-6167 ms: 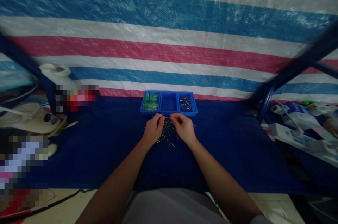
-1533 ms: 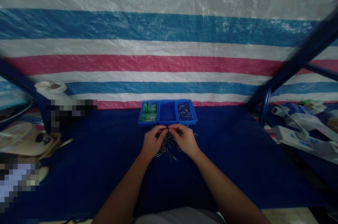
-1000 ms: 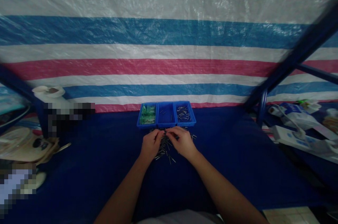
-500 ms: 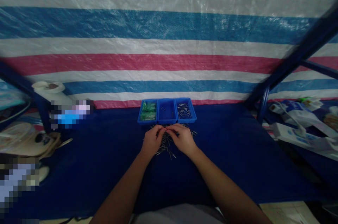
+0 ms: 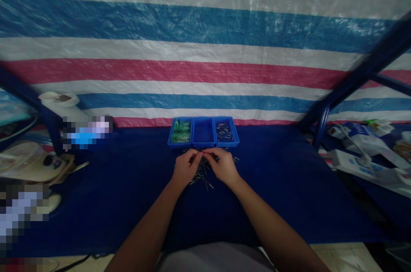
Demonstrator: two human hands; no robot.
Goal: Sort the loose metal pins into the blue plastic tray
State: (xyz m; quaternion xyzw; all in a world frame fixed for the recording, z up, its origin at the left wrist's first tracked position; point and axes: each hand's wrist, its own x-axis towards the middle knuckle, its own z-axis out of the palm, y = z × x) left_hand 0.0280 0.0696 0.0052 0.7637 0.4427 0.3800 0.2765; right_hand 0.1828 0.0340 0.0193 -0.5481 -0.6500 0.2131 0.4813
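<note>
The left hand (image 5: 185, 169) and the right hand (image 5: 223, 166) sit side by side, knuckles up, with their fingers curled inward so that the thumb and forefinger tips of both meet in the gap between them. Neither hand is spread. Each is drawn into a tight pinch, and together they appear to nip a single pin (image 5: 202, 151), though it is too thin and the light too dim to be sure. If it is there, its long axis runs crosswise from one hand's fingertips to the other's, so both hands are equally near it, one at each end.

Directly below the pinch, between the two palms and reaching back toward the wrists, lies a loose heap of pins (image 5: 201, 176) on the dark blue cloth (image 5: 128, 186). A few strays lie just outside the right hand.

Just beyond the fingertips, near but not touching them, stands a blue tray (image 5: 203, 144) with three compartments in a row. The one ahead of the left hand holds green pieces (image 5: 180, 131). The middle one, straight ahead of the pinch, holds only a few pins, and the one ahead of the right hand holds more.
</note>
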